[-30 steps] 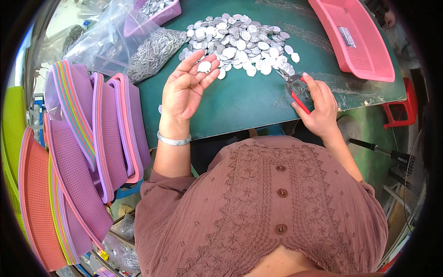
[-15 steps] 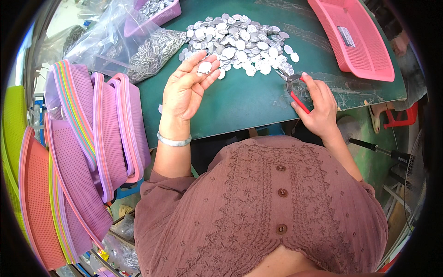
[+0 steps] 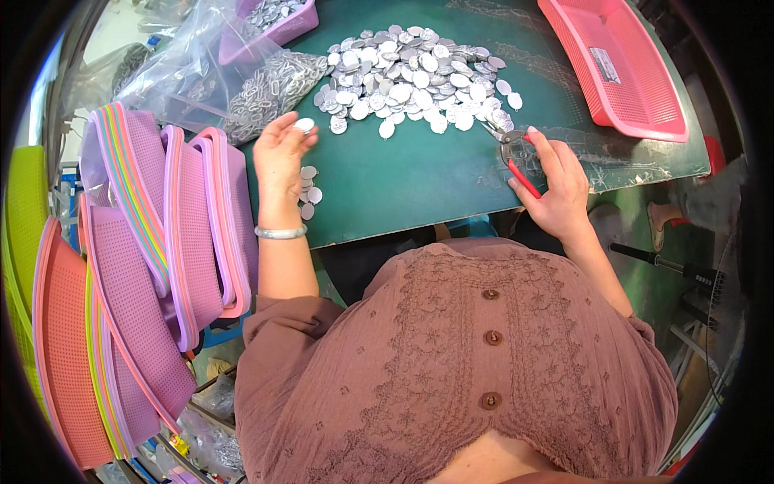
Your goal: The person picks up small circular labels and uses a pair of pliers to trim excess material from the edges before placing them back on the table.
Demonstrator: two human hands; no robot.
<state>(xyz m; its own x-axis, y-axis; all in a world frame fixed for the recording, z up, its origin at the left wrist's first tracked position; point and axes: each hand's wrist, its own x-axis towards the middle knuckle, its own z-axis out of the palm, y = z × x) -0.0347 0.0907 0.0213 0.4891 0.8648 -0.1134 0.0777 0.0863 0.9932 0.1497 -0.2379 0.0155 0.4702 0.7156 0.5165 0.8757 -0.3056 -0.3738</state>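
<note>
Her left hand [image 3: 280,153] pinches one silver oval disc [image 3: 305,125] at its fingertips, above a few loose discs [image 3: 309,194] on the green counter [image 3: 403,177]. Her right hand [image 3: 556,189] is wrapped around red-handled pliers [image 3: 516,157] beside the big disc pile [image 3: 415,77].

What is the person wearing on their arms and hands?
Both hands are bare, with no gloves. The left hand has a shiny silver bangle around the wrist. The right hand has nothing on its wrist that shows. The forearms are bare too. Loose, crinkly sleeves of a dusty brown-pink blouse start near the elbows. The blouse has stitched flower patterns and round buttons down the front.
</note>
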